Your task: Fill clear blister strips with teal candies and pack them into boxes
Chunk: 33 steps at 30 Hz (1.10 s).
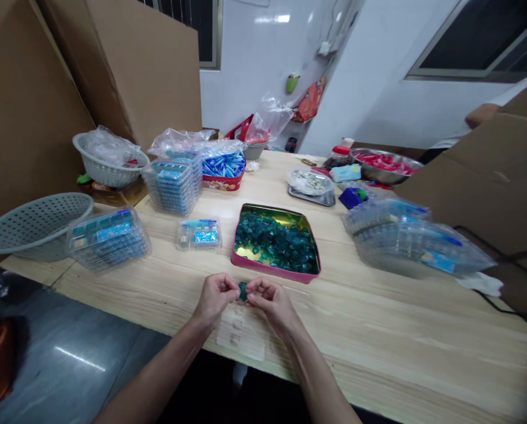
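Note:
Between the fingertips of both hands is a small dark-green piece (242, 291), its exact kind too small to make out. My left hand (216, 299) pinches its left side, and my right hand (272, 300) pinches its right side. Under and in front of the hands, a clear plastic tray (249, 341) with small moulded hollows lies on the table. Just beyond the hands stands a pink-rimmed tin (272, 270) with a golden inside, holding many similar dark-green pieces (285, 241).
A filled clear pack (199, 234) lies left of the tin, near stacked packs (175, 182) and another stack (108, 235). Grey baskets (37, 221) stand far left. A red tin of blue tubes (223, 168) is behind. More packs (413, 235) and a cardboard sheet (484, 171) are right.

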### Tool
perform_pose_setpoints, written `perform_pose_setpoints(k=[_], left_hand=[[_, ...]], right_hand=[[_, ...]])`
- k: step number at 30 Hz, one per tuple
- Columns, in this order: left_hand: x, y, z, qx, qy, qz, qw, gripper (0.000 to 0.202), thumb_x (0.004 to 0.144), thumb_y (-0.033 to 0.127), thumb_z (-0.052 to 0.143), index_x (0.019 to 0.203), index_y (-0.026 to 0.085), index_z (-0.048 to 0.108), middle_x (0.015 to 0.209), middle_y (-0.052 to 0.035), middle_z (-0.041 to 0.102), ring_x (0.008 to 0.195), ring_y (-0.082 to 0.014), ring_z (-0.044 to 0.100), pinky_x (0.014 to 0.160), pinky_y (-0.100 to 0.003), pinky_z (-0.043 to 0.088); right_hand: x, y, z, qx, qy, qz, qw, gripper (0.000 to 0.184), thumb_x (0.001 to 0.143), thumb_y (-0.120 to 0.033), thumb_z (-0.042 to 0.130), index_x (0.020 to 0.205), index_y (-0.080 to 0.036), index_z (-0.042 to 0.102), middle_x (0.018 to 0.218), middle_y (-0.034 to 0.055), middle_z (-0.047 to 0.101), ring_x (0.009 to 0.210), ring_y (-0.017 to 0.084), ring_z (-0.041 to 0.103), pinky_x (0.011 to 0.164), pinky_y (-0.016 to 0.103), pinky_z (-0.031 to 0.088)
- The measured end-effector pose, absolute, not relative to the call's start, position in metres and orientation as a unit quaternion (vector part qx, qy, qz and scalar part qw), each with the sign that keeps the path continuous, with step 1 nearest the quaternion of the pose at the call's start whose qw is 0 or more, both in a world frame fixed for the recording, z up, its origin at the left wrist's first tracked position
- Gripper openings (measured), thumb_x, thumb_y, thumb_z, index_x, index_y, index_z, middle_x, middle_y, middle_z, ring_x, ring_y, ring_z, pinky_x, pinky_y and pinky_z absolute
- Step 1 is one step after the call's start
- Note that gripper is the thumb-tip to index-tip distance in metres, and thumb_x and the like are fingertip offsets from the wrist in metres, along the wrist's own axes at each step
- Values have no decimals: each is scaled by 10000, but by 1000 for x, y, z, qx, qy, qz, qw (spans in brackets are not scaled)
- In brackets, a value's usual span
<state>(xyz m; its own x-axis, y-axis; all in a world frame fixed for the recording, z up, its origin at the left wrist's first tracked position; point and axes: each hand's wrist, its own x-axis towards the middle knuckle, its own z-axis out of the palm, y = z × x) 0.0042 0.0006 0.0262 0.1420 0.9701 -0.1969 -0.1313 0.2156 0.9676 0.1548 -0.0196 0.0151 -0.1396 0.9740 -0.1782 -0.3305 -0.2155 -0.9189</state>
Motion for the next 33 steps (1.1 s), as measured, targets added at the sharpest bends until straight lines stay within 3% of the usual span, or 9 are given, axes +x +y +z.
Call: perform_pose_setpoints(k=[4,8,14,21,25,27,30,33], left_hand=[[6,0,14,569,523,404,489,97,571,65,551,609,152,569,545,30,561,511,-101,522,512,-196,377],[8,-3,8,680,556,307,366,202,622,12,489,682,169,600,556,33,547,524,-107,515,530,-202,348],[9,-7,11,752,573,211,247,211,703,44,467,743,189,615,670,-18,624,646,-163,567,591,-243,324],[9,-6,14,772,560,194,230,226,668,6,443,719,176,583,687,-34,622,668,-181,573,606,-256,311],[7,-5,14,760,562,218,242,223,662,0,434,677,178,568,643,-13,591,629,-157,545,593,-243,305],[6,-5,14,751,563,235,250,217,661,1,438,667,177,565,628,-2,575,613,-143,529,585,-235,302],[5,-5,14,735,562,273,264,204,658,8,448,653,176,563,606,11,555,588,-128,508,574,-226,307],[4,-2,16,691,554,339,317,163,669,43,479,636,175,569,576,21,548,558,-118,505,555,-215,329]], right_hand=[[157,-14,4,-492,-444,581,473,202,636,-296,738,723,-166,609,620,-13,611,494,98,519,484,214,415],[156,-9,-3,-560,-575,438,405,40,690,-173,580,654,-165,597,600,-4,608,548,127,542,526,222,406],[146,-16,2,-610,-671,264,328,167,723,-95,488,654,-181,614,659,22,629,640,165,576,611,247,411],[170,17,32,-594,-710,194,324,159,806,-159,517,738,-180,658,732,38,666,674,157,604,630,233,434],[184,68,51,-662,-719,106,184,218,796,-123,514,906,-187,692,930,71,710,876,184,651,771,244,448],[183,89,50,-685,-712,86,124,192,772,-143,550,888,-163,702,934,123,712,913,237,653,781,291,455],[177,105,43,-705,-696,86,109,134,732,-146,592,804,-117,701,882,191,705,895,293,658,750,340,466],[176,104,40,-710,-686,97,130,170,701,-95,577,818,-125,698,873,173,708,903,284,657,753,338,467]])
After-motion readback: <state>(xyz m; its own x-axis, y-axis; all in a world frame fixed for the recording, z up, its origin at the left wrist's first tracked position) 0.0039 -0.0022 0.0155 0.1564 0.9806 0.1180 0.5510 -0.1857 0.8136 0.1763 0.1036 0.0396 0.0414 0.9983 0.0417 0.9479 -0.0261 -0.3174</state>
